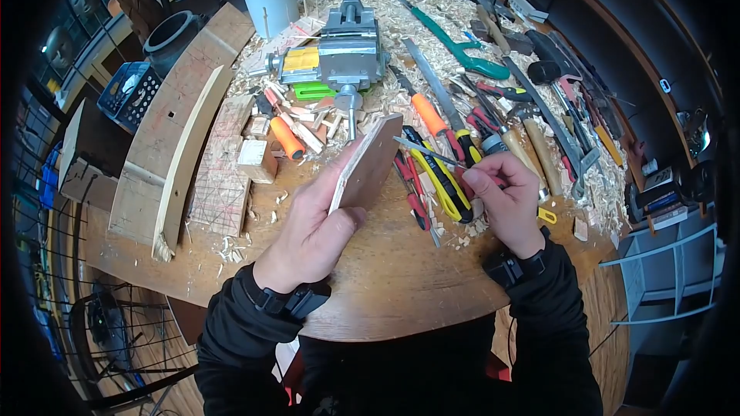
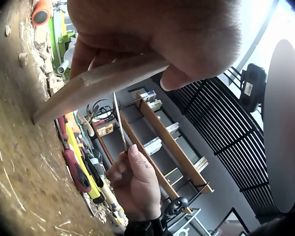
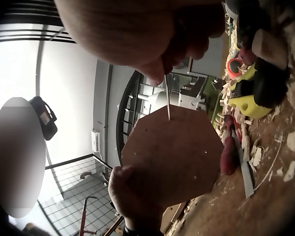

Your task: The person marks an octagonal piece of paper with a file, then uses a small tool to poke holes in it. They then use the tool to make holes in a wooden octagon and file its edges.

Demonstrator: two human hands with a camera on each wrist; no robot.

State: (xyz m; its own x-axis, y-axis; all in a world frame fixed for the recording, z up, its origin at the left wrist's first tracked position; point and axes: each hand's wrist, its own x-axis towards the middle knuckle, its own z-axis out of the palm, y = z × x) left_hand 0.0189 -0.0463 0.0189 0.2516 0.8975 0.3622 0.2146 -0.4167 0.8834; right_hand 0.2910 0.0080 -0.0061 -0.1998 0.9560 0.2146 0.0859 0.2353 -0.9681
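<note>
A thin wooden board with several straight sides [image 3: 174, 157] is gripped by the left hand [image 1: 308, 231], thumb on one face and fingers behind; it stands tilted on edge above the table. The right hand [image 1: 505, 204] pinches a slim metal tool [image 1: 425, 152] by its handle end. Its narrow blade points left at the board's face, and in the right wrist view the blade's tip [image 3: 169, 117] overlaps the board's upper part; whether it touches cannot be told. In the left wrist view the blade [image 2: 119, 120] shows beyond the board [image 2: 103, 81].
A metal vise [image 1: 349, 50] stands at the back among wood shavings. A yellow-black cutter [image 1: 441, 181], red-handled tools and orange-handled tools lie beyond the hands. Files, a green-handled saw [image 1: 462, 54] and a hammer lie right; a wooden block [image 1: 257, 162] and long boards [image 1: 173, 131] lie left.
</note>
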